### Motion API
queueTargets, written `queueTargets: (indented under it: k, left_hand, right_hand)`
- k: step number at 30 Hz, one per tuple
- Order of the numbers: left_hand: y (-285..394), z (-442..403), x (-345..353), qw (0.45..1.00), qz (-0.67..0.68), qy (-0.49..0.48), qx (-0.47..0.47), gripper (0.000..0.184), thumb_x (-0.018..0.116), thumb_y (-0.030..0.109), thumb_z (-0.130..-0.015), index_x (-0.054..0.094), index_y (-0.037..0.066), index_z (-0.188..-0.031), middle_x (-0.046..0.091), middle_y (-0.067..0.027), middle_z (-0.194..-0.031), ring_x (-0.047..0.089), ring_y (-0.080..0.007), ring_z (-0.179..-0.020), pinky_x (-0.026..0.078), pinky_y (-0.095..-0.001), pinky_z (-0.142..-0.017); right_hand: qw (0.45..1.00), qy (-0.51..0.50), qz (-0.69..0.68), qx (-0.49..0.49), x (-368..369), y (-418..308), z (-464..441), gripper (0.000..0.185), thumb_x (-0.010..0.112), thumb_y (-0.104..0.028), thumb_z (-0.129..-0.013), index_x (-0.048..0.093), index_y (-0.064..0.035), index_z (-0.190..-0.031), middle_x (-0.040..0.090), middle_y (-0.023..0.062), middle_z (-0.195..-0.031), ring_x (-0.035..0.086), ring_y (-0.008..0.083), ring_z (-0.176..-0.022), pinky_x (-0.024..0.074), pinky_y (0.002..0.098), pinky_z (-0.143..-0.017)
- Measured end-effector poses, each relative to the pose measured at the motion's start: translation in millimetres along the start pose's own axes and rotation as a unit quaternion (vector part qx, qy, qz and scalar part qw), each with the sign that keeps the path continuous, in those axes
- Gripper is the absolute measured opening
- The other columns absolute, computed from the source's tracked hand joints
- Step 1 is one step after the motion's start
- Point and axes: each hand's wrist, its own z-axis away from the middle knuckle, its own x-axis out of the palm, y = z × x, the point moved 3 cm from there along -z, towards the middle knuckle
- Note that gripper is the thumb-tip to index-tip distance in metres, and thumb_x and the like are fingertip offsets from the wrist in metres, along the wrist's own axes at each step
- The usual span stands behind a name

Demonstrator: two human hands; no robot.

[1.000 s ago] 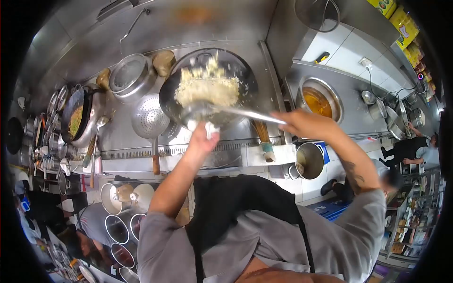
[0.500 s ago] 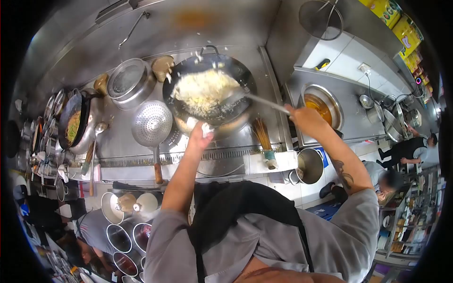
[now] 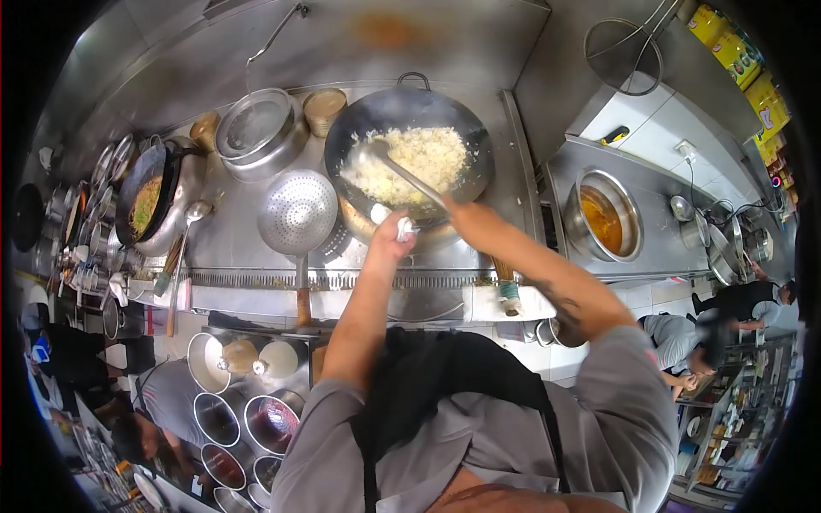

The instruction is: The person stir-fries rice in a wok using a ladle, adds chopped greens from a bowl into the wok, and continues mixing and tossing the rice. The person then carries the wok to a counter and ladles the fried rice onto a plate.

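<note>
Right hand (image 3: 475,224) closed around the handle of a long grey metal ladle (image 3: 419,183); ladle slants up and left across the wok, head down in the food, blurred. Left hand (image 3: 394,239) fingers curled on a crumpled white cloth (image 3: 407,228) at near rim of the large round black metal wok (image 3: 385,113); can't tell whether it also grips the rim through the cloth.

Pale yellow-white crumbly food (image 3: 428,158) spread over the wok's inside, some grains up the sides. Wok sits on the stainless steel desk (image 3: 231,248), loop handle at far rim.

Left of wok: round silver perforated strainer (image 3: 298,209) with wooden handle pointing to the person, just beside it. Behind strainer: round silver metal pot (image 3: 261,147), small brown round container (image 3: 325,111) next to it. Right of wok, near edge: bamboo brush with green binding (image 3: 506,288), partly behind right forearm. Farther right: silver metal basin (image 3: 633,227) with orange-brown liquid (image 3: 609,224) inside.
</note>
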Motion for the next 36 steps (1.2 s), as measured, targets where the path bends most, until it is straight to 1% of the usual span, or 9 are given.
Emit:
queueTargets:
  k: [12, 13, 15, 17, 25, 27, 28, 32, 36]
  left_hand:
    - [-44, 141, 59, 0.995, 0.094, 0.03, -0.017, 0.013, 0.05, 0.026, -0.094, 0.056, 0.015, -0.098, 0.058, -0.0001, -0.083, 0.055, -0.0157, -0.069, 0.04, -0.0245, -0.047]
    - [-31, 122, 45, 0.962, -0.172, -0.028, 0.211, 0.014, 0.05, 0.025, -0.094, 0.056, 0.014, -0.097, 0.058, -0.0007, -0.082, 0.054, -0.0167, -0.067, 0.041, -0.0249, -0.049]
    - [-34, 130, 51, 0.668, -0.557, -0.082, 0.487, 0.014, 0.048, 0.023, -0.093, 0.057, 0.012, -0.096, 0.057, -0.002, -0.079, 0.051, -0.0161, -0.06, 0.04, -0.0244, -0.046]
    - [-79, 97, -6, 0.629, -0.554, -0.078, 0.54, 0.016, 0.048, 0.021, -0.093, 0.056, 0.012, -0.102, 0.057, -0.0025, -0.078, 0.051, -0.0143, -0.06, 0.039, -0.0238, -0.044]
    - [-33, 147, 51, 0.643, -0.597, -0.05, 0.476, 0.015, 0.05, 0.022, -0.092, 0.055, 0.009, -0.098, 0.061, -0.0048, -0.082, 0.055, -0.0153, -0.068, 0.042, -0.0296, -0.051]
    - [-35, 137, 61, 0.959, -0.188, -0.01, 0.213, 0.013, 0.048, 0.02, -0.092, 0.054, 0.01, -0.098, 0.061, -0.0044, -0.085, 0.053, -0.0142, -0.069, 0.038, -0.0271, -0.05]
    - [-43, 140, 59, 0.998, 0.047, 0.018, 0.041, 0.012, 0.048, 0.019, -0.092, 0.054, 0.01, -0.098, 0.061, -0.0042, -0.087, 0.052, -0.0137, -0.069, 0.036, -0.0258, -0.05]
    - [-21, 95, 23, 0.942, -0.18, -0.192, 0.206, 0.013, 0.046, 0.019, -0.092, 0.054, 0.012, -0.1, 0.06, -0.003, -0.084, 0.053, -0.0131, -0.07, 0.036, -0.0255, -0.049]
    - [-103, 69, -49, 0.999, 0.002, -0.02, 0.028, 0.009, 0.05, 0.019, -0.089, 0.053, 0.012, -0.094, 0.055, -0.0048, -0.072, 0.053, -0.0148, -0.058, 0.038, -0.0271, -0.042]
  right_hand:
    - [0.993, -0.089, 0.075, -0.021, -96, 30, 129, 0.045, 0.054, -0.015, -0.089, 0.045, -0.0081, -0.132, 0.064, 0.021, -0.078, 0.063, 0.0389, -0.073, 0.0503, 0.0488, -0.07]
    - [0.994, -0.075, 0.08, -0.022, -94, 41, 124, 0.044, 0.052, -0.016, -0.09, 0.044, -0.0095, -0.133, 0.064, 0.0192, -0.08, 0.064, 0.0384, -0.075, 0.0503, 0.0489, -0.071]
    - [0.992, -0.063, 0.108, 0.01, -93, 47, 108, 0.044, 0.05, -0.012, -0.089, 0.044, -0.0076, -0.132, 0.064, 0.018, -0.079, 0.064, 0.0379, -0.076, 0.0513, 0.0473, -0.071]
    - [0.988, 0.032, 0.147, 0.021, -72, 52, 100, 0.046, 0.052, -0.009, -0.086, 0.045, -0.0032, -0.131, 0.064, 0.0206, -0.078, 0.064, 0.0374, -0.072, 0.0517, 0.0459, -0.067]
    - [0.998, 0.036, 0.047, -0.029, -126, 5, 157, 0.047, 0.055, -0.016, -0.09, 0.044, -0.0013, -0.133, 0.064, 0.0214, -0.08, 0.064, 0.0365, -0.072, 0.0494, 0.0462, -0.066]
    - [0.999, 0.024, -0.002, -0.039, -141, 8, 176, 0.045, 0.055, -0.02, -0.092, 0.046, -0.0073, -0.134, 0.065, 0.0215, -0.084, 0.064, 0.0377, -0.074, 0.0479, 0.0465, -0.07]
    - [0.997, 0.019, -0.019, -0.075, -135, 19, 177, 0.045, 0.055, -0.02, -0.092, 0.046, -0.008, -0.135, 0.065, 0.0217, -0.084, 0.064, 0.0381, -0.075, 0.048, 0.0462, -0.071]
    - [0.998, -0.05, -0.026, -0.031, -100, 40, 150, 0.043, 0.053, -0.019, -0.092, 0.047, -0.0069, -0.132, 0.064, 0.0214, -0.083, 0.063, 0.0375, -0.077, 0.0493, 0.0462, -0.071]
    - [0.993, 0.062, 0.092, 0.049, -65, 48, 125, 0.037, 0.054, -0.016, -0.091, 0.05, -0.0024, -0.125, 0.064, 0.0214, -0.083, 0.064, 0.037, -0.078, 0.0498, 0.0478, -0.07]
